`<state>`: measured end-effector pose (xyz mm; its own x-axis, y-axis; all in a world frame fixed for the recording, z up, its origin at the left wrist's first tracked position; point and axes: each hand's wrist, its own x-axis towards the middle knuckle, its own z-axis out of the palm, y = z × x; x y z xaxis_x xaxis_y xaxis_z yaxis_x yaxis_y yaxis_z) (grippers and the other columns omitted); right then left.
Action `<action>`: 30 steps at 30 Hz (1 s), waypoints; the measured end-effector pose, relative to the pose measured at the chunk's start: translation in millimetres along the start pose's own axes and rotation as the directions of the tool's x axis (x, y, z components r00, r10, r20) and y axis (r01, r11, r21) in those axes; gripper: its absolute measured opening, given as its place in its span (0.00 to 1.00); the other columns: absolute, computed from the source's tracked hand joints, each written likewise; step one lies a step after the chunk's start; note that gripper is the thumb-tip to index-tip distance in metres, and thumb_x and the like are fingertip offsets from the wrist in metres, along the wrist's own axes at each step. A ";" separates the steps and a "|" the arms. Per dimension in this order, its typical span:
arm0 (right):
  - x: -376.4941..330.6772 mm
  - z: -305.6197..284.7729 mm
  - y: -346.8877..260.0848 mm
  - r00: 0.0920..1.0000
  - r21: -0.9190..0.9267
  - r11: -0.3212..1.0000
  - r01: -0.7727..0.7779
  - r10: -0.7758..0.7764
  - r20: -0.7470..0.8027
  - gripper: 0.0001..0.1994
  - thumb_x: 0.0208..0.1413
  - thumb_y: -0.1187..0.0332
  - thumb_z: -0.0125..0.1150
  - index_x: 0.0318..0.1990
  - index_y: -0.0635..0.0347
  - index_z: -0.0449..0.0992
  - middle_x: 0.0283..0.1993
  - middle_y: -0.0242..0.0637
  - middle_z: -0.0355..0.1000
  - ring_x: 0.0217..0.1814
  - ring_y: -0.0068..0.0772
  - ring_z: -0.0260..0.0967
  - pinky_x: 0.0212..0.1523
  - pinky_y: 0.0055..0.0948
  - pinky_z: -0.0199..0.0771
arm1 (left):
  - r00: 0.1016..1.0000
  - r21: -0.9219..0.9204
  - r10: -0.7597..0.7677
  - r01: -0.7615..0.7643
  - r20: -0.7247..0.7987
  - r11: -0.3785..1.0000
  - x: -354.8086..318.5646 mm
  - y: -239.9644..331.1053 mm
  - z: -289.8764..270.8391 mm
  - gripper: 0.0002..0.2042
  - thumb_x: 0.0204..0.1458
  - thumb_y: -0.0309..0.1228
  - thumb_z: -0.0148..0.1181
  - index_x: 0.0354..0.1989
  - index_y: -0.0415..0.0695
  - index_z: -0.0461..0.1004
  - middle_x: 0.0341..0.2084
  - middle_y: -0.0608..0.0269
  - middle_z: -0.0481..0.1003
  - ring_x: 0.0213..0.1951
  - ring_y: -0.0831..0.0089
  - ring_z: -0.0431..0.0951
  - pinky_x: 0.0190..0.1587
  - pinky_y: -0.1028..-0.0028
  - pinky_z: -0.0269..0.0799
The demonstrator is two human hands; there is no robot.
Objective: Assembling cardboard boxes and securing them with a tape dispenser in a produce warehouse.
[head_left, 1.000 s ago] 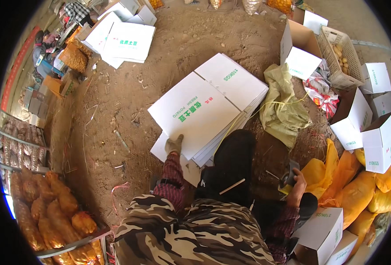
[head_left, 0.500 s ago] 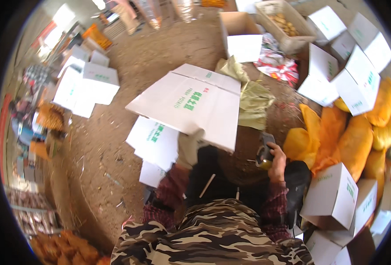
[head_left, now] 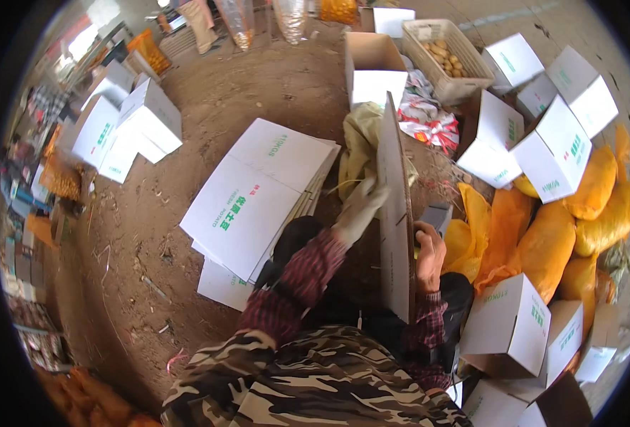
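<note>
A flattened white cardboard box [head_left: 394, 213] stands on edge in front of me, seen nearly edge-on. My left hand [head_left: 362, 211], in a pale work glove, reaches to its left face with the fingers stretched out against it. On the board's other side my bare right hand [head_left: 430, 257] is closed around a tape dispenser [head_left: 437, 216], mostly hidden by the hand and board. Left of my knees lies a stack of flat white boxes [head_left: 258, 192] with green print. An olive-green sack [head_left: 361, 139] lies crumpled behind the standing board.
Full orange sacks [head_left: 546, 245] lie to the right, near a made-up white box [head_left: 507, 327]. Farther back are more open boxes [head_left: 553, 149] and a beige crate [head_left: 448, 60] of potatoes. Several white boxes [head_left: 144, 117] stand at the left on the dirt floor.
The flat box has swung from lying tilted over the stack to standing upright on the right. My left hand moved right with it; the dispenser is now mostly hidden.
</note>
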<state>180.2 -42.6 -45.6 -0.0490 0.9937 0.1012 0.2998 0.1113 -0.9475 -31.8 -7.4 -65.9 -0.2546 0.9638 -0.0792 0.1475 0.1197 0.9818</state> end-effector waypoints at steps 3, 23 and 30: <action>-14.3 4.8 -9.7 0.995 -0.286 0.953 0.100 -0.092 0.042 0.19 0.58 0.62 0.58 0.50 0.65 0.82 0.45 0.54 0.81 0.55 0.59 0.75 0.59 0.44 0.72 | 0.976 -0.225 0.180 -0.149 0.123 0.963 80.6 -14.7 67.0 0.36 0.61 0.55 0.63 0.66 0.37 0.68 0.57 0.42 0.77 0.63 0.53 0.76 0.65 0.59 0.69; 16.4 -83.4 -27.5 0.985 -0.171 0.982 0.076 -0.100 -0.142 0.19 0.57 0.67 0.65 0.52 0.72 0.83 0.44 0.49 0.84 0.46 0.36 0.81 0.52 0.35 0.79 | 0.913 0.051 0.345 -0.363 0.217 0.930 -86.4 36.5 -95.8 0.40 0.53 0.28 0.62 0.77 0.36 0.59 0.58 0.43 0.78 0.54 0.70 0.80 0.57 0.72 0.76; 65.5 -64.0 37.4 0.963 -0.348 0.921 0.176 -0.234 -0.132 0.16 0.54 0.65 0.67 0.47 0.63 0.86 0.42 0.61 0.82 0.45 0.59 0.83 0.51 0.44 0.82 | 0.874 0.727 0.465 -0.410 0.141 0.550 -143.3 38.6 -67.7 0.40 0.54 0.33 0.69 0.74 0.32 0.61 0.68 0.34 0.68 0.70 0.44 0.69 0.70 0.55 0.67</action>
<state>249.2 27.7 -55.0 0.0084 0.9333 0.3590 0.5990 0.2828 -0.7492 -54.3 -157.0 -5.0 -0.0194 0.9314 0.3634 0.8807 -0.1561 0.4472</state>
